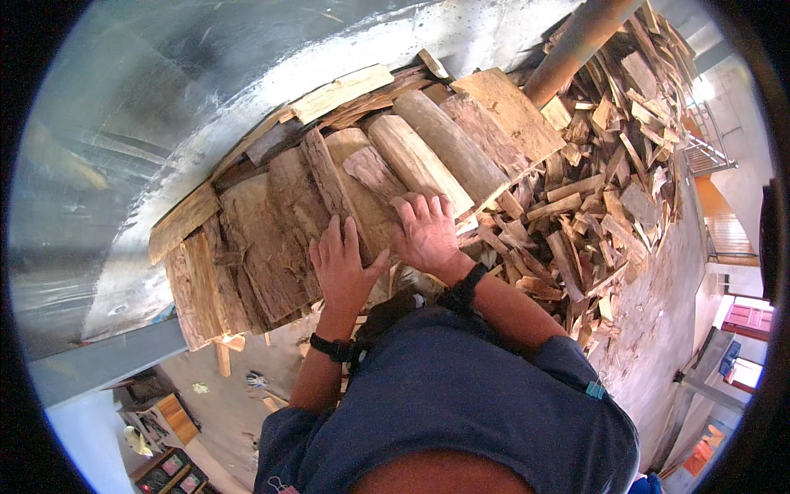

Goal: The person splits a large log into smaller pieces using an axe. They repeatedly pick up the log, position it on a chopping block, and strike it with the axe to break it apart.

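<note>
A row of split firewood logs lies side by side on top of a stack in front of me. My left hand (339,265) rests with spread fingers at the near end of a narrow split log (327,176). Beside it, my right hand (431,238) lies over the near end of a broad split log (370,225), fingers slightly bent and thumb apart. A short bark piece (373,171) sits on that broad log, just beyond my right fingers. To the right are a pale split log (419,163) and a rounder grey log (450,145). Neither hand is closed around a piece.
A loose heap of split wood (574,228) spreads over the floor at right. A rusty metal pole (574,52) slants down behind the stack's right end. A stained wall (185,160) stands behind the logs. Metal racks (710,142) are at far right.
</note>
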Available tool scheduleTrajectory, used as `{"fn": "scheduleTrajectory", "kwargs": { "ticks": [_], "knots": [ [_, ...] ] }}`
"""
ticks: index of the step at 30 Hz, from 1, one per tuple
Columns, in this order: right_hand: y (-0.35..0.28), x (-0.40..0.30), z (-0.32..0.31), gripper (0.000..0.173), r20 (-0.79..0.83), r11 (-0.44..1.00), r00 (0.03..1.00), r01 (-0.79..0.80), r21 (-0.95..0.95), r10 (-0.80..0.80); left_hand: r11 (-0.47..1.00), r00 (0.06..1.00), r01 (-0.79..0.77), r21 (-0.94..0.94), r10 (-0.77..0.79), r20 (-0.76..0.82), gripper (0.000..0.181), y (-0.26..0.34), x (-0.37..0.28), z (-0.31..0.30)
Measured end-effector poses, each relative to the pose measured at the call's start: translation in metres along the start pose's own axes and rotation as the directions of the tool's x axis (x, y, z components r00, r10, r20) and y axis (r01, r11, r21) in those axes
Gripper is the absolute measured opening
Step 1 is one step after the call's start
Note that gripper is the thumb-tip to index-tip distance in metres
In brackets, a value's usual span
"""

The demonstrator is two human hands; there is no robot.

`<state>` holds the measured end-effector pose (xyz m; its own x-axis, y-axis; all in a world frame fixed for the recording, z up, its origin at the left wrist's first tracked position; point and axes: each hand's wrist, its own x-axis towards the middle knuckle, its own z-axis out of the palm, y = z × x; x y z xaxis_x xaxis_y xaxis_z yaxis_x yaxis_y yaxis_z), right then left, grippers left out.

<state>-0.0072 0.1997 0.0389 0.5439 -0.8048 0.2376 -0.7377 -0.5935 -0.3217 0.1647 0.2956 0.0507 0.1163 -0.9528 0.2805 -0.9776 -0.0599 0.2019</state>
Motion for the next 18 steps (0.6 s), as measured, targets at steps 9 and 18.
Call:
{"fn": "scheduleTrajectory", "kwargs": {
  "ticks": [9, 18],
  "knots": [
    [0.003, 0.0, 0.001, 0.064, 0.183, 1.0, 0.983, -0.023, -0.014, 0.025, 0.994, 0.988, -0.029, 0.108, 0.012, 0.156, 0.085, -0.001, 0.002, -0.007],
    [0.013, -0.008, -0.014, 0.063, -0.046, 0.964, 0.998, -0.035, 0.265, 0.049, 0.998, 0.958, 0.063, 0.001, -0.061, 0.281, 0.08, 0.015, 0.016, -0.021]
  ]
}}
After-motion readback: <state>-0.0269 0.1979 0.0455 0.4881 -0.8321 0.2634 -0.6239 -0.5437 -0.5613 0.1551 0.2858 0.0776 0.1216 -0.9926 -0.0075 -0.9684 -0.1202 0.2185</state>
